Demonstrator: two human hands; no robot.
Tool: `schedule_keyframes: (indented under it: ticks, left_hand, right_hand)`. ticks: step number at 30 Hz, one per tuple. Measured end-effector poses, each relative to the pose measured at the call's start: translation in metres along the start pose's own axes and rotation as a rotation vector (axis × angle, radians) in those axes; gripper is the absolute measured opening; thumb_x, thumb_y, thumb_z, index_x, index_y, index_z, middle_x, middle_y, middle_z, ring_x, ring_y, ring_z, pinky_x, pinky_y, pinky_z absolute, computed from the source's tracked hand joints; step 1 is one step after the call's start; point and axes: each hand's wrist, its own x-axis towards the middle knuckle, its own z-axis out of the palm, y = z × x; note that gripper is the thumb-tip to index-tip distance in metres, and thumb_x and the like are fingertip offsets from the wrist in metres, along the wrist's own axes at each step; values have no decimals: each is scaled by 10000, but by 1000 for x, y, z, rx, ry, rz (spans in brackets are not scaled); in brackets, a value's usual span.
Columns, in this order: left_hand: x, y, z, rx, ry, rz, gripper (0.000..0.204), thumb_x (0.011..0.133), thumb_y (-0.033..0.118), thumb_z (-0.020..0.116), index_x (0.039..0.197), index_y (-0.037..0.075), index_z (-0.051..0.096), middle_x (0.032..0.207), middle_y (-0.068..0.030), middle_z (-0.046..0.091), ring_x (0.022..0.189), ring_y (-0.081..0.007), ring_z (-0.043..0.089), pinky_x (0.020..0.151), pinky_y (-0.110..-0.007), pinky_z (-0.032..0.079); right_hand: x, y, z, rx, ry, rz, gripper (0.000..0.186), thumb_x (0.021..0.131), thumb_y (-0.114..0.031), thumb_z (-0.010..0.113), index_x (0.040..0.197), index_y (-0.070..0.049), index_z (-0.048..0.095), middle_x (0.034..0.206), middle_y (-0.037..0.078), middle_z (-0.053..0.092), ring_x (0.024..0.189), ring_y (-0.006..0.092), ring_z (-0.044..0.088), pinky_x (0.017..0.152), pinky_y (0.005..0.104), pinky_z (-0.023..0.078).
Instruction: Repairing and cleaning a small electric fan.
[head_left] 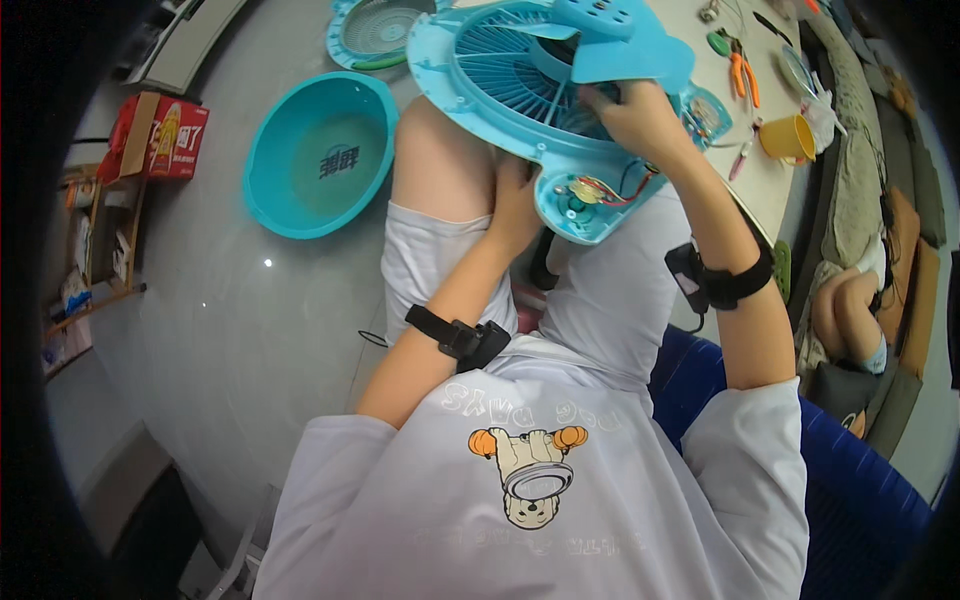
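A light blue plastic fan housing [430,55] with a slatted grille rests tilted across my thighs and reaches toward the table. Inside its ring sits a fan blade [625,60] of the same blue. Coloured wires [600,190] and a small round part show in the open lower section. My left hand [515,205] grips the near edge of the housing from below, with most fingers hidden behind it. Over the grille, my right hand [640,120] is closed on the lower edge of the blade, its thumb near the hub and its fingertips partly covered.
On the table [715,185] to the right lie orange-handled pliers [743,78], a screwdriver [742,160] and a yellow cup [787,138]. A teal basin [320,155] stands on the floor at left, near a blue grille cover [375,30]. Another person's leg [845,310] shows on the sofa.
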Motion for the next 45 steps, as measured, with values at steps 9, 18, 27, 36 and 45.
schedule_keyframes:
  ticks: [9,18,27,36,45]
  left_hand:
    - [9,-11,-8,233,18,139,139,838,33,561,949,-34,611,894,-92,656,835,-155,624,715,-299,494]
    - [24,-86,-25,-4,105,-213,162,813,108,626,945,17,609,879,-95,650,872,-187,638,721,-325,493]
    - [25,-125,-28,528,101,-106,229,807,162,676,997,51,612,942,-89,652,888,-206,630,770,-359,501]
    - [29,-113,-28,521,138,112,489,840,82,615,1288,-22,447,1073,-158,570,1007,-244,563,887,-364,445]
    - [27,-108,-35,542,30,-164,201,718,106,706,887,37,621,906,-111,635,866,-278,609,763,-405,480]
  right_hand:
    - [-2,-15,-6,266,-68,199,322,789,-154,749,1068,-32,644,974,66,654,894,153,626,775,264,496]
    - [0,-19,-6,138,-281,222,207,778,-114,734,957,-24,681,851,70,645,763,133,600,707,280,497]
    - [4,-18,6,137,-173,177,164,790,-52,694,939,9,662,832,80,659,765,139,635,694,283,518]
    - [2,-20,16,180,197,91,96,776,5,629,866,38,622,745,126,636,636,208,585,592,334,460]
    - [-1,-13,12,53,-36,102,170,806,-30,678,967,10,641,841,80,661,729,142,617,653,286,495]
